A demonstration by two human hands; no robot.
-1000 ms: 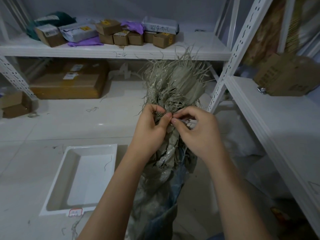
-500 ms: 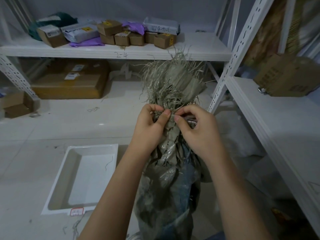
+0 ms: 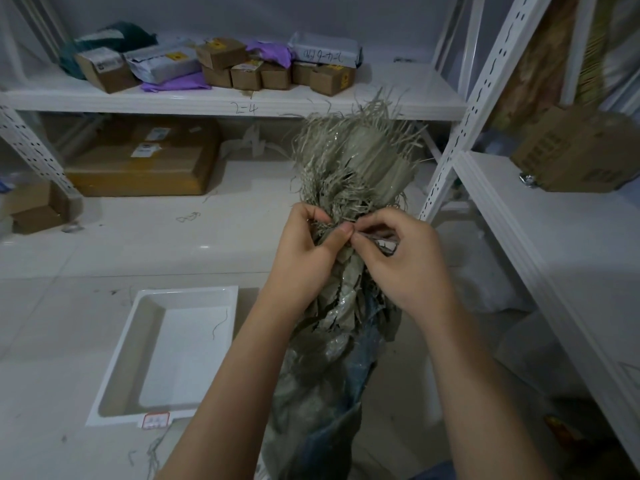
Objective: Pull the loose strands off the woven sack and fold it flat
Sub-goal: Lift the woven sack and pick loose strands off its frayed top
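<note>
A grey-green woven sack is bunched into an upright bundle in front of me. Its top end fans out into many frayed loose strands. My left hand grips the gathered neck of the sack from the left. My right hand closes on the same neck from the right, thumb and forefinger pinching strands beside the left thumb. The lower part of the sack hangs down between my forearms, with a bluish patch on its right side.
A white rectangular tray lies on the floor at lower left, holding one strand. White metal shelving carries small cardboard boxes and parcels. A large box sits under the shelf. Another shelf runs along the right.
The sack bundle and both hands have shifted slightly, with the frayed top leaning a little to the right. Both hands keep their grip at the neck.
</note>
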